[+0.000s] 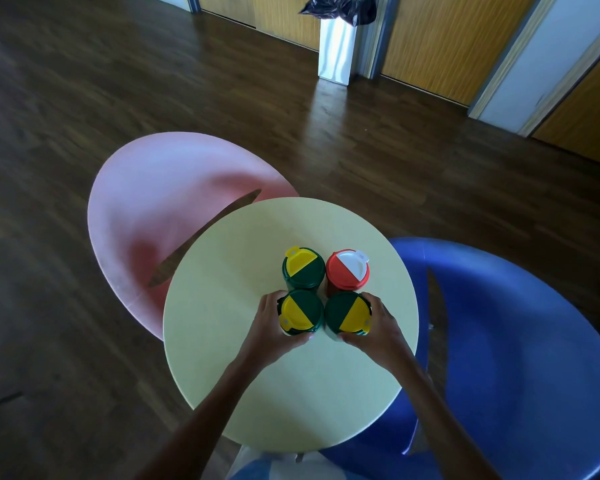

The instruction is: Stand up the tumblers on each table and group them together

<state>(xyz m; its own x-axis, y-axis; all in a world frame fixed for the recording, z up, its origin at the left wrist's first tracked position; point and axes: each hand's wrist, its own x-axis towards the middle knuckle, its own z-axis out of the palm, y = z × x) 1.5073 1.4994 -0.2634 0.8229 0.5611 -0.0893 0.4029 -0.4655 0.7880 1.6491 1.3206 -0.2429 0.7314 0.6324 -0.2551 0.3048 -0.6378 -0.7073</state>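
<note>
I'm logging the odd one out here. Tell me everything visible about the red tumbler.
The red tumbler stands upright on the round pale-yellow table, at the far right of a cluster of four. Its red lid has a white flip section with a tab pointing far right; dark red body shows below. Looks plastic. Neither the left hand nor the right hand touches it. It sits close beside the far green tumbler; contact cannot be told.

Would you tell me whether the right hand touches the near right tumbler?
Touching: the head view shows the right hand curled round that tumbler.
</note>
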